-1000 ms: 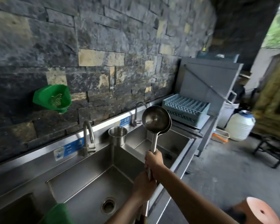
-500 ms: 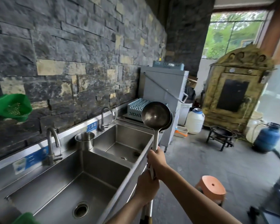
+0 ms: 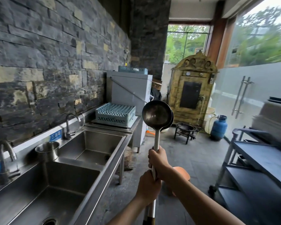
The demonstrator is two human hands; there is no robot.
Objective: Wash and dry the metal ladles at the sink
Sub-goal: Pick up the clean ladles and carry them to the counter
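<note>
— Where is there room to pass?

— Over the two sink basins [image 3: 81, 161]: both lie open from above. The metal pot [image 3: 47, 151] stands on the back ledge at the divider between them, and a faucet [image 3: 70, 125] rises at the back edge of each basin.

— And to the right of the sink's front edge?

— Bare floor runs toward the gas cylinder [image 3: 219, 127] and the low burner stand [image 3: 184, 131]. An orange stool [image 3: 182, 173] sits just beside the front edge (half hidden behind the forearm), and the metal trolley [image 3: 256, 161] closes the right side.

— The far end of the counter?

— Taken by the dish rack [image 3: 115, 113], with the grey machine [image 3: 129, 90] behind it.
</note>
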